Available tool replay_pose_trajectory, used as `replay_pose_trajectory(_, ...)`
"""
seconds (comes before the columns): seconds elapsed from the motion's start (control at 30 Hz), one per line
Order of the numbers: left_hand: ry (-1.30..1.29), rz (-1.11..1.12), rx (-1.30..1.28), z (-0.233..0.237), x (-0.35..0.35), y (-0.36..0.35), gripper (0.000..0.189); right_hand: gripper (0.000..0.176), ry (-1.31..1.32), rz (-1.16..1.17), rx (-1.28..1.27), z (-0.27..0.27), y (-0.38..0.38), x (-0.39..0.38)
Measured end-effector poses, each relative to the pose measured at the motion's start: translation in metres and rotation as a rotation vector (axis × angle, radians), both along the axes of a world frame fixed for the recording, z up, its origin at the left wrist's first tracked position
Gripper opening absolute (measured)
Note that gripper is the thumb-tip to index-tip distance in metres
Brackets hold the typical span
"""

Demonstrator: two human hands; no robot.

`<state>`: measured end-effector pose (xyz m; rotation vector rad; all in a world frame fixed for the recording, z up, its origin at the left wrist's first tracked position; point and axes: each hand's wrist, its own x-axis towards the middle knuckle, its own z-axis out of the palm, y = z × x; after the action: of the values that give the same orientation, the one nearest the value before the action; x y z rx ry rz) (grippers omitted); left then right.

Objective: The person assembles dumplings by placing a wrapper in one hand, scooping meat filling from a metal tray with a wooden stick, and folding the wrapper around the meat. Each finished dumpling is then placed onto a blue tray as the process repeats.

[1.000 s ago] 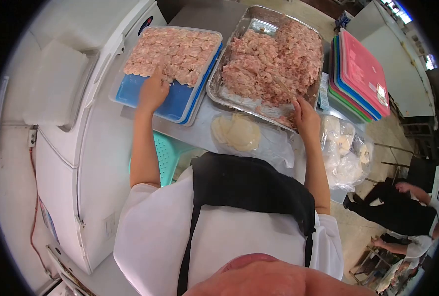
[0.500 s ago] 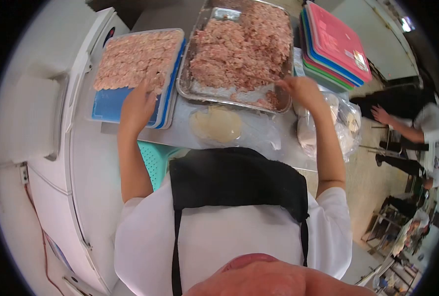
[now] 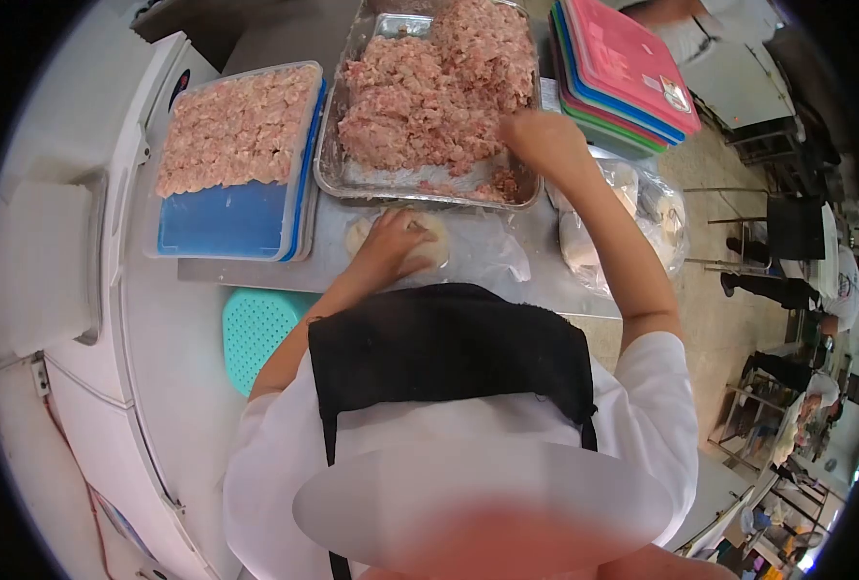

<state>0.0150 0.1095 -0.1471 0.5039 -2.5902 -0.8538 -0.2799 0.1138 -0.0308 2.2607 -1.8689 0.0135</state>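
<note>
My left hand (image 3: 391, 246) rests on a stack of round pale dough wrappers (image 3: 431, 247), thumb and fingers apart over it. The wrappers lie on clear plastic at the near edge of the metal table. My right hand (image 3: 547, 143) is closed at the right side of a metal tray (image 3: 333, 184), next to a big mound of ground meat (image 3: 429, 106). Whatever its fingers hold is hidden and slightly blurred. To the left, a blue-bottomed plastic container (image 3: 222, 227) holds rows of filled dumplings (image 3: 236, 126), with its near part bare blue.
Stacked coloured lids (image 3: 623, 68) stand to the right of the tray. Plastic bags of round pale wrappers (image 3: 632, 217) sit below them. A turquoise perforated basket (image 3: 260, 333) is under the table edge. A white fridge (image 3: 149, 338) stands left. Other people (image 3: 787, 275) are at far right.
My left hand has moved from the dumpling container right and down onto the wrapper stack. My right hand stays at the tray's right side, slightly higher in view. The whole view has shifted.
</note>
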Motion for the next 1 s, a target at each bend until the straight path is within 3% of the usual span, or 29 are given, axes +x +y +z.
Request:
replay_pose_trajectory(0.03,0.007,0.017,-0.014,-0.007,-0.003,0.0,0.029,0.015,0.032,0.036,-0.07,-0.016,-0.006,-0.009)
replay_pose_trajectory(0.1,0.027,0.057,-0.053,-0.026,-0.01,-0.004,0.032,0.015,-0.019,0.085,0.061,-0.047,0.014,0.007)
replay_pose_trajectory(0.17,0.101,0.054,0.223,-0.034,-0.007,-0.016,0.035,0.015,-0.127,0.228,0.168,-0.04,0.039,0.032)
replay_pose_trajectory(0.2,0.135,0.051,0.365,-0.036,-0.004,-0.018,0.036,0.016,-0.093,0.132,0.25,-0.026,0.036,0.033)
replay_pose_trajectory(0.27,0.032,0.119,0.29,0.005,0.002,-0.013,0.036,0.017,-0.022,-0.064,0.407,0.006,0.026,0.033)
replay_pose_trajectory(0.3,-0.021,0.153,0.253,0.02,0.005,-0.011,0.035,0.021,-0.041,-0.108,0.385,0.012,0.017,0.02)
replay_pose_trajectory(0.4,0.013,0.0,0.004,0.01,0.008,-0.009,0.035,0.023,-0.065,-0.042,0.23,-0.036,0.005,-0.002)
replay_pose_trajectory(0.47,0.062,0.022,-0.022,-0.001,0.009,-0.008,0.034,0.022,-0.256,0.108,0.32,-0.064,0.024,0.032)
replay_pose_trajectory(0.6,0.04,0.19,-0.023,-0.024,0.001,-0.009,0.03,0.021,-0.033,-0.024,0.39,0.01,0.021,0.022)
replay_pose_trajectory(0.7,0.179,0.315,0.194,-0.031,-0.004,-0.014,0.025,0.021,0.059,-0.081,0.417,0.011,0.032,0.007)
replay_pose_trajectory(0.8,0.176,0.217,0.264,-0.007,0.007,-0.018,0.023,0.023,0.002,-0.016,0.309,-0.011,0.057,0.018)
replay_pose_trajectory(0.9,0.248,0.245,0.22,0.03,0.012,-0.012,0.024,0.025,-0.145,-0.068,0.368,-0.012,0.049,0.021)
replay_pose_trajectory(1.0,0.277,0.318,0.193,0.047,0.014,-0.016,0.025,0.027,-0.171,-0.095,0.231,-0.006,0.026,0.021)
